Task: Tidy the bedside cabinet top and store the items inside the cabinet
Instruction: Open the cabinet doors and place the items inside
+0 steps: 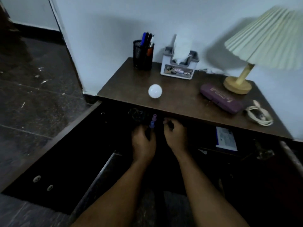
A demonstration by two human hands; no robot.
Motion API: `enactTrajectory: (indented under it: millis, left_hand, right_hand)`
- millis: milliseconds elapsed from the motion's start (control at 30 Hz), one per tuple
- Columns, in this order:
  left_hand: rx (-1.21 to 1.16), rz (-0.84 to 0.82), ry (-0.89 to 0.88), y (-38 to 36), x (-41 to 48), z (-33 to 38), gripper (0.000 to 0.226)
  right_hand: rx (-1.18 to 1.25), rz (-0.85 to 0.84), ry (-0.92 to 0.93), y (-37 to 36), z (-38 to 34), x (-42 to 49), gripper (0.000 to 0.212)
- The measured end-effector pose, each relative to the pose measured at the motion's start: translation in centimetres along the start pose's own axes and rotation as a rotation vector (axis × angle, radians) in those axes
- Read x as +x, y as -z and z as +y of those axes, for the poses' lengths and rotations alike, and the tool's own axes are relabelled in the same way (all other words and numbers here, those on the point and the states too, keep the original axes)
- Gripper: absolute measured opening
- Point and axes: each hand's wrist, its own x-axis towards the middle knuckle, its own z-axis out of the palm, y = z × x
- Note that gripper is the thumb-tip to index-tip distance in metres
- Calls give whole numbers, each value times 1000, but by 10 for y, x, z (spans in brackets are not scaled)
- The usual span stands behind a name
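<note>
- The dark wooden bedside cabinet top [180, 95] is seen from above, with a white bulb [155, 90] lying near its front edge.
- The cabinet door [65, 153] is shown swung open, below and left of the bulb; the interior is lost in deep shadow.
- A table lamp [265, 40] with a pleated shade is stood far right of the bulb, towards the back.
- The left hand [143, 142] is held directly below the bulb, at the open cabinet, its fingers curled round a bundle of markers [152, 122].
- The right hand [176, 136] is held below and slightly right of the bulb, fingers curled inward; whether anything is held cannot be told.
- A tissue dispenser [179, 66] is set behind and right of the bulb.
- A black mesh pen holder [142, 54], filled with pens, is placed behind the bulb, slightly left.
- A purple case [221, 99] is laid right of the bulb.
- A coiled white cable [259, 115] is left farther right of the bulb.
- A blue-and-white box [226, 139] is seen inside the cabinet, below and right of the bulb.
- The markers, capped in purple and blue, are pointed up towards the bulb.
</note>
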Motion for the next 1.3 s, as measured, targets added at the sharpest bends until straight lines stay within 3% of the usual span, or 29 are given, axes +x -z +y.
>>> enactTrajectory:
  millis: [67, 167, 300, 367, 400, 500, 567, 700, 833, 933, 1067, 1167, 1300]
  left_hand:
    - [45, 90, -56, 7, -14, 18, 17]
    - [30, 190, -178, 16, -28, 56, 23]
    - [115, 219, -391, 29, -18, 108, 43]
    - [193, 185, -455, 30, -5, 135, 35]
    - [218, 158, -497, 27, -1, 147, 26]
    - [89, 9, -581, 8, -6, 171, 22]
    - [-102, -107, -478, -1, -30, 170, 34]
    - [-232, -213, -132, -6, -69, 139, 48]
    - [-315, -201, 297, -7, -62, 105, 53]
    - [-448, -165, 537, -5, -63, 88, 72]
    - [-681, -96, 828, -10, -56, 65, 86]
    - [-728, -176, 828, -17, -51, 64, 64]
    - [-597, -233, 635, -26, -38, 63, 20]
  right_hand:
    - [9, 126, 189, 16, -15, -25, 25]
    - [9, 253, 452, 37, -46, -44, 20]
    - [40, 517, 581, 93, -88, -29, 15]
    - [-181, 619, 469, 128, -90, 3, 15]
    - [-354, 611, 334, 145, -88, 20, 25]
    - [-717, 296, 10, 175, -75, 48, 59]
    - [-798, 134, -28, 180, -65, 49, 60]
    - [-814, 88, -26, 178, -48, 37, 54]
    - [-421, 228, 263, 165, -34, -19, 53]
    - [-94, 310, 476, 140, -19, -84, 44]
    - [-98, 132, 391, 101, 18, -124, 46]
    - [-175, 106, 262, 78, 36, -116, 47]
    - [-287, 112, 86, 51, 36, -67, 51]
